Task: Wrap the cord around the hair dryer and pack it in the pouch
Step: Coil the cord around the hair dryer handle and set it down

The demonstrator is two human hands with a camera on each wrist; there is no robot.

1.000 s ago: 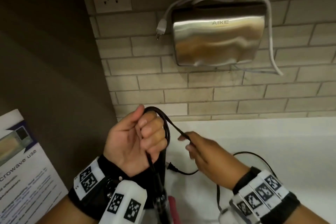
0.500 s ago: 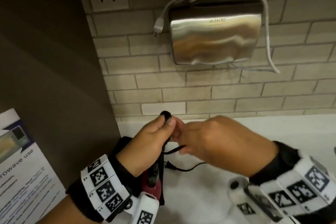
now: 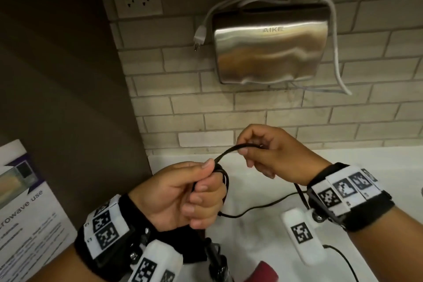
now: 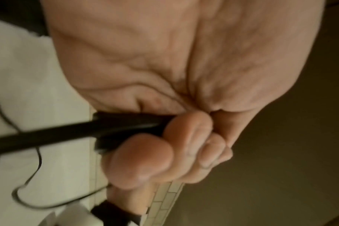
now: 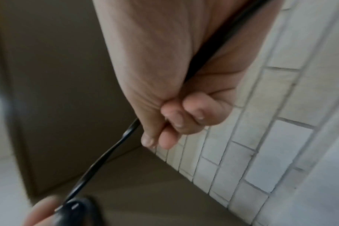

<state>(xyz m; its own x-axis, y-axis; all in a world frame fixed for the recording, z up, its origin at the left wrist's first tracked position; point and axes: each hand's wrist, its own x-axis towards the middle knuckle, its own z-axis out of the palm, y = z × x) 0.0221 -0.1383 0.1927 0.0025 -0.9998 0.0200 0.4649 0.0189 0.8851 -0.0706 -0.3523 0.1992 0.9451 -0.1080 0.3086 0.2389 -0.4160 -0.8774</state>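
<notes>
I saw a black cord [image 3: 231, 150], a dark red dryer [image 3: 266, 273] body, a white counter [image 3: 366, 167]. Wall [image 3: 251, 110] was beige brick pattern with grey grout; panel [image 3: 57, 75] dark brown. Hand dryer [image 3: 270, 52] was brushed silver, its cable [image 3: 334, 36] light grey. Outlet [image 3: 137, 0] white. Wristbands [image 3: 350, 192] black with black-and-white square markers.

Brushed, glossy steel on the wall hand dryer [image 3: 270, 52], streaked with reflections; matt, rough-grouted brick tile [image 3: 229, 103] behind; smooth white plastic on the wall socket [image 3: 136, 0]; slick black rubbery sheath on the cord [image 3: 231, 151]; smooth, faintly veined white desk [image 3: 377, 162]; glossy printed paper on the microwave notice [image 3: 25, 213]; black fabric wrist straps [image 3: 366, 213].
</notes>
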